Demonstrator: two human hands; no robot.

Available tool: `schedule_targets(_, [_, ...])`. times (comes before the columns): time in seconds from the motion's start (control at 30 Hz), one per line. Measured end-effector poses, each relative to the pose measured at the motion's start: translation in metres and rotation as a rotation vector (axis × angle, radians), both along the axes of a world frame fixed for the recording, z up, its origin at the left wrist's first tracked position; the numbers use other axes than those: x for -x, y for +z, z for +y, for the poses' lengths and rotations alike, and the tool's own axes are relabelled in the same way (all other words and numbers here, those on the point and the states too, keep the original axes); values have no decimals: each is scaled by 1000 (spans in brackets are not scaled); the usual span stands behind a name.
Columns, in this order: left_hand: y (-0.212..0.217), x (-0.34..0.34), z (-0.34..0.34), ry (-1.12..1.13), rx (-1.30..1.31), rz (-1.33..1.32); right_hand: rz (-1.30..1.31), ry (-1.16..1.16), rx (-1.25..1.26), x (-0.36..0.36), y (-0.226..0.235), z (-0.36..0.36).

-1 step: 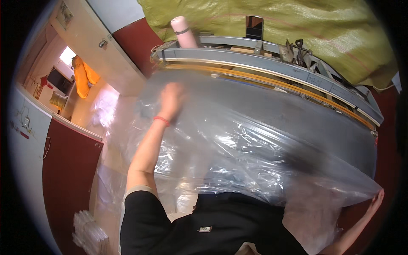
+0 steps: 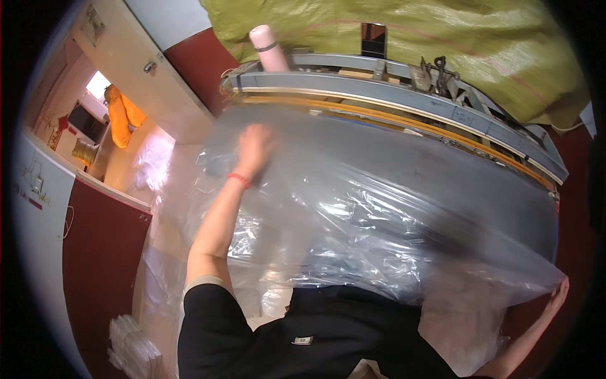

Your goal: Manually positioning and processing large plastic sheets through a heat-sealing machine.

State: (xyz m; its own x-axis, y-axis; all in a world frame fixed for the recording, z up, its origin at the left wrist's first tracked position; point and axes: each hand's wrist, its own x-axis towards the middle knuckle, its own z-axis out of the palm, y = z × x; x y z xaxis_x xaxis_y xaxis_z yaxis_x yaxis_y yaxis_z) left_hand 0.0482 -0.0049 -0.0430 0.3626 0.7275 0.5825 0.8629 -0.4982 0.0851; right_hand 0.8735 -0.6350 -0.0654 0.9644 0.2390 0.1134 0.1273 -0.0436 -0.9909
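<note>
A wide sheet of clear plastic film [image 2: 353,218] lies creased and shiny over a long grey table [image 2: 410,151] in front of me. My left hand [image 2: 255,148], with a red band at its wrist, is over the far left part of the film. Motion smears its fingers, so I cannot tell whether they grip anything. At the far right, my right hand [image 2: 558,297] is closed on a corner of the film, which is drawn out to a point there. Toward my body the film hangs down past the table's near side.
Along the table's back runs a metal frame [image 2: 391,85] with a yellow strip [image 2: 379,114]. A pink bottle [image 2: 269,49] stands at its left end, metal clamps [image 2: 435,76] farther right. Behind hangs a green-yellow tarp [image 2: 480,44]. Bundled clear plastic [image 2: 134,347] lies lower left, near an open door [image 2: 148,69].
</note>
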Motion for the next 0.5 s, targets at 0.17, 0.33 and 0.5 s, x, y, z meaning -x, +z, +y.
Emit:
schedule_targets(0.17, [37, -35, 0, -107, 436, -566, 161, 101, -186, -50, 0, 26])
schedule_targets(0.33, [52, -30, 13, -65, 250, -1102, -554, -466, 486, 22, 39, 197])
schedule_targets(0.5, [-48, 13, 112, 103, 303, -972, -496, -236, 178, -8, -48, 284])
